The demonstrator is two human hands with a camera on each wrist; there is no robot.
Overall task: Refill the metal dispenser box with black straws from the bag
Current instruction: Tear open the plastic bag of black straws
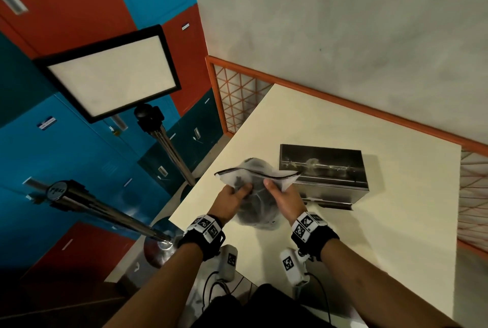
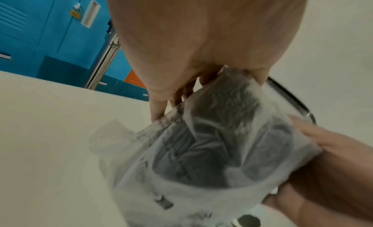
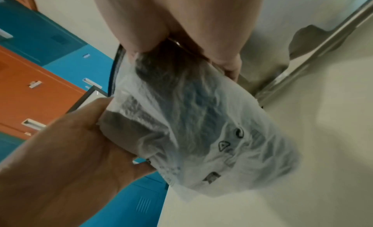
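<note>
One translucent zip bag [image 1: 257, 190] of black straws [image 1: 254, 203] hangs above the cream table [image 1: 369, 235], near its front-left edge, gripped at its mouth by the left hand [image 1: 233, 199] and right hand [image 1: 284, 197]. One metal dispenser box [image 1: 326, 171] sits just behind, with bare tabletop to its right.

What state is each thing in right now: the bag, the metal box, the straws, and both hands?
Bag: held up off the table, its black-edged top pulled apart by both hands.
Black straws: a dark mass inside the bag, none taken out.
Metal dispenser box: resting on the table behind the bag; whether its lid is open cannot be told.
Left hand: grips the bag's left side.
Right hand: grips the bag's right side.
</note>
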